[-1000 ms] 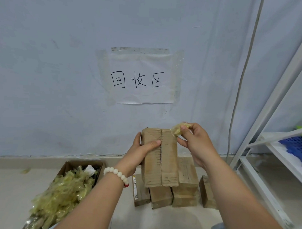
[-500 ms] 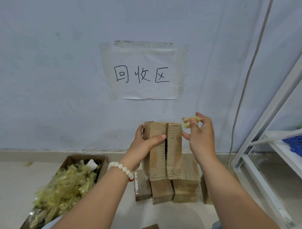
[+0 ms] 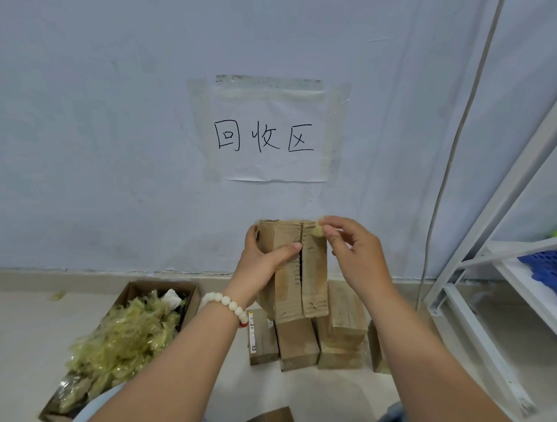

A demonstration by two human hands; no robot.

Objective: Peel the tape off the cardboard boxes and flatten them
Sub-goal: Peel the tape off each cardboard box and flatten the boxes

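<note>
Head view: cardboard box [image 3: 314, 284] stands upright above stacked boxes [image 3: 342, 330].
Left hand [image 3: 264, 261]: grips the box, steadying it.
Right hand [image 3: 357, 257]: pinches tape wad [image 3: 317, 230] at the top corner, probably to peel.

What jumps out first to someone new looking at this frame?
The taped paper sign with handwritten characters, centre of the wall. Below it, the left hand grips an upright cardboard box while the right hand pinches a wad of tape by its top edge. At lower left, an open carton overflows with yellowish peeled tape.
</note>
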